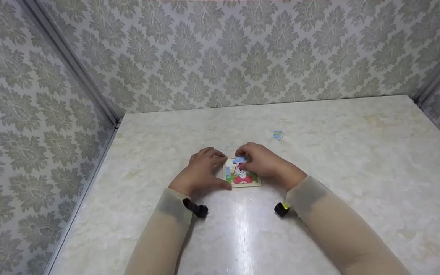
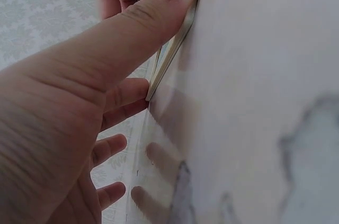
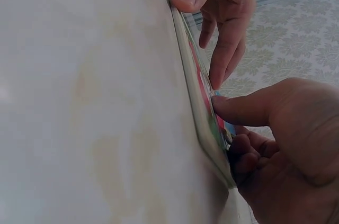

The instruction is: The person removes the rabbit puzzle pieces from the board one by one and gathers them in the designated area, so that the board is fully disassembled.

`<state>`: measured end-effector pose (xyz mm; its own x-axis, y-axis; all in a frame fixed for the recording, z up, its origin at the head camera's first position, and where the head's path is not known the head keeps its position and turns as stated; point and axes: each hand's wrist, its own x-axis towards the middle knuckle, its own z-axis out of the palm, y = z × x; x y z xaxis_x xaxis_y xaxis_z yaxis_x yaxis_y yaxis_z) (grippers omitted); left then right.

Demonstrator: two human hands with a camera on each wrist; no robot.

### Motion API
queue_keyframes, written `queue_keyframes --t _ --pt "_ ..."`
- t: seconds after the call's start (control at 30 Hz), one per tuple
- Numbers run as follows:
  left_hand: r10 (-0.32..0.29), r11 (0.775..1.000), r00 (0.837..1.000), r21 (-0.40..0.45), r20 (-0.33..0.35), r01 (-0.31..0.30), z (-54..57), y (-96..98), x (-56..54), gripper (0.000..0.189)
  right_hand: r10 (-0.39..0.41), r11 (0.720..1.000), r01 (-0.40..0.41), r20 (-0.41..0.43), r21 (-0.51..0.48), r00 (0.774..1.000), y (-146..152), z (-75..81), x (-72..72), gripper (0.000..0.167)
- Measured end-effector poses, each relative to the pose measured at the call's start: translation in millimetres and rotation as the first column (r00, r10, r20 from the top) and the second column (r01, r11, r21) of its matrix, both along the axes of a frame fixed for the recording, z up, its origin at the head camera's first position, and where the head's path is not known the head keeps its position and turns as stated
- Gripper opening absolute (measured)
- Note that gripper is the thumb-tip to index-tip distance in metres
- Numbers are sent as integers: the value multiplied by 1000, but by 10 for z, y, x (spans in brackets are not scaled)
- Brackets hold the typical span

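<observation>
A small jigsaw puzzle board (image 1: 246,186) with a pale wooden rim lies on the table, showing a white-faced character in red on green. My left hand (image 1: 201,171) holds its left side, thumb at the near corner and index finger at the far one; in the left wrist view the thumb (image 2: 143,23) rests on the board's edge. Over the board's upper part, my right hand (image 1: 265,162) pinches a blue puzzle piece (image 1: 239,159), partly hidden by the fingers. The right wrist view shows the right thumb (image 3: 238,108) against the picture.
A loose light-blue puzzle piece (image 1: 277,134) with a yellow-green mark lies beyond the right hand. The marbled table (image 1: 357,152) meets a patterned wall (image 1: 235,57) at the back and another patterned wall on the left.
</observation>
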<state>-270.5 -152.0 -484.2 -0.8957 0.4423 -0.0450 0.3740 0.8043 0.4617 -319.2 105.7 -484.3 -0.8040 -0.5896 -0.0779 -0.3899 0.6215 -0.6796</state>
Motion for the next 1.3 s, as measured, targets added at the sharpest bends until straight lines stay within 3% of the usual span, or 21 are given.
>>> queue_keyframes --t 0.1,0.7,1.0,1.3 --pt "-3 1000 1000 3 -2 3 -7 -1 -4 96 -19 1000 20 23 -15 1000 9 3 -8 38" --pt "10 1000 1000 -25 7 -10 18 5 -3 96 40 999 -39 28 -27 999 60 18 -40 40" --pt "9 999 1000 -50 -9 -9 -15 4 -10 96 82 993 -80 19 -90 996 134 -7 -74 40" --pt "38 998 999 -48 -2 -38 -26 24 -10 96 53 995 -47 70 -93 996 326 125 -134 40"
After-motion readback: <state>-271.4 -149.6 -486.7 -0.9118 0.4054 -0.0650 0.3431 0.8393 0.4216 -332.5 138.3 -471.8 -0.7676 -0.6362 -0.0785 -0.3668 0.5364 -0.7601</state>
